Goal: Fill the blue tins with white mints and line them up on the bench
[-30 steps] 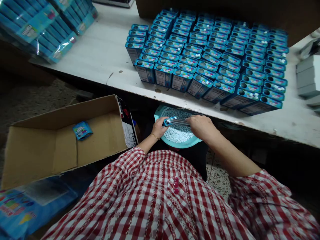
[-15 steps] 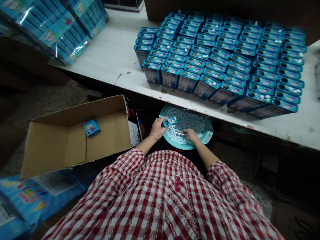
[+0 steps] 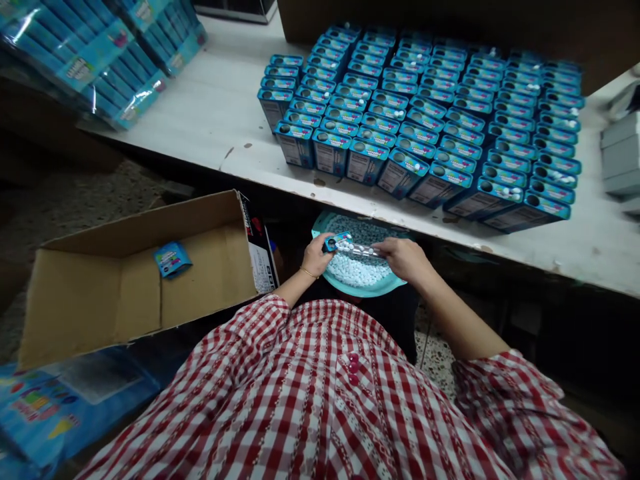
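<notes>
My left hand (image 3: 317, 255) grips a small blue box (image 3: 337, 241) over a teal bowl (image 3: 350, 285) filled with small white candies. My right hand (image 3: 404, 259) holds a narrow metal scoop (image 3: 361, 250) lined with white candies, its tip at the box's opening. The bowl sits in my lap, just below the table edge. On the white table (image 3: 210, 113) above stand several rows of the same blue boxes (image 3: 425, 120), upright with round holes on top.
An open cardboard carton (image 3: 135, 280) lies at my left with one blue packet (image 3: 171, 259) inside. Wrapped packs of blue boxes (image 3: 100, 53) rest at the table's far left. Grey blocks (image 3: 620, 157) sit at the right edge. A blue printed bag (image 3: 55, 407) lies lower left.
My right hand dipped the scoop down into the candies, then lifted it back up to the box in my left hand. The view shifted slightly.
</notes>
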The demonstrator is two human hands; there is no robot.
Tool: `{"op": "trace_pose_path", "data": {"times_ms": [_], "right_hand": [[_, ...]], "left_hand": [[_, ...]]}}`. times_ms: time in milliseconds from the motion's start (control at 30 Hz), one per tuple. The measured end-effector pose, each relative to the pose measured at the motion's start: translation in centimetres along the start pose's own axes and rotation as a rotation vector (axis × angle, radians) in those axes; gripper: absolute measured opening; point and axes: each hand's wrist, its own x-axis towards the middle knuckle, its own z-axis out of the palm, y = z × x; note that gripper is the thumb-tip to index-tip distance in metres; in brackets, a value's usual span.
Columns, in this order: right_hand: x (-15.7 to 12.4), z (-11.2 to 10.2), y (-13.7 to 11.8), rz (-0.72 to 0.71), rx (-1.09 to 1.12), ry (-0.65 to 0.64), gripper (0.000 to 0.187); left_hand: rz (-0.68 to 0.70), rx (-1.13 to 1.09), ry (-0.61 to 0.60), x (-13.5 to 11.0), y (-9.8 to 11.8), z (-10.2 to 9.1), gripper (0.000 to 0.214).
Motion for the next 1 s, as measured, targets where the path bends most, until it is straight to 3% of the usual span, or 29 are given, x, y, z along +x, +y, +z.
{"op": "trace_pose_path", "data": {"times_ms": [100,200,467,767,900,1000], "right_hand": [[-0.4,-2.3,-3.7,0.014,-0.305,-0.063,0.037],[-0.7,-3.3,-5.6,0.009,-0.434,-0.09,0.035],[-1.2,-2.7,-2.2,0.084,-0.479,0.035,0.037],[-2.1,-1.6,-5.2,-0.039,-0.504,0.095,0.038],[-2.5,-1.9,-3.6,-0.009,-0.42,0.22,0.039],[-2.9,-1.9,-1.6,0.039,-0.333,0.345,0.039]], "left_hand": [[0.038,0.044,-0.025,-0.1,0.4,0.7,0.037],[0.08,0.066,-0.034,-0.1,0.5,0.7,0.036],[0.073,-0.023,0.006,-0.4,0.9,-0.6,0.036],[-0.027,-0.141,0.06,-0.4,1.2,-0.6,0.035],[-0.155,-0.274,0.146,-0.3,0.8,-0.7,0.039],[-0.182,-0.336,0.124,0.0,0.5,-0.5,0.04]]}}
